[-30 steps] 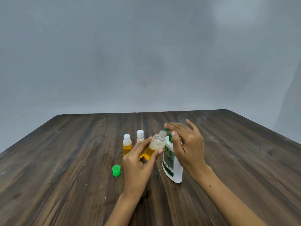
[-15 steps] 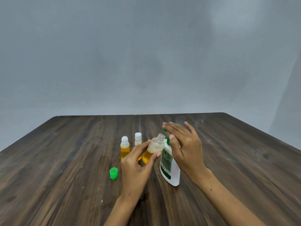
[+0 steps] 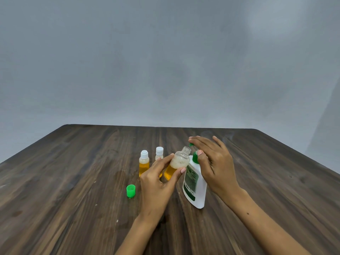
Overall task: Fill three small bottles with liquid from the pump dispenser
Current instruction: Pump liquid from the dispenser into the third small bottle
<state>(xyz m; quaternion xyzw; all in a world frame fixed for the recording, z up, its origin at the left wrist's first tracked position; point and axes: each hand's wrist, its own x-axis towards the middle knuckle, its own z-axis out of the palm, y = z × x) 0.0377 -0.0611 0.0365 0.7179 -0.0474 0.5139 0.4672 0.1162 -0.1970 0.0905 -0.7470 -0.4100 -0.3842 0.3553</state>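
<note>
My left hand (image 3: 158, 183) pinches an uncapped small clear bottle (image 3: 178, 164), tilted with its mouth toward the pump nozzle; it holds amber liquid with foam on top. The white pump dispenser (image 3: 195, 184) with a green pump head stands just right of it. My right hand (image 3: 213, 162) lies over the pump head, fingers straight on top and thumb against the green neck. Two capped small bottles (image 3: 144, 163) (image 3: 159, 153) with amber liquid stand behind my left hand. A loose green cap (image 3: 131, 190) lies on the table to the left.
The dark wooden table (image 3: 73, 181) stretches wide on both sides, with its far edge against a plain grey wall. A few small pale specks dot the wood near the front.
The hands, bottle and dispenser hold nearly the same pose; only the camera view has shifted slightly. The open bottle stays tilted at the nozzle.
</note>
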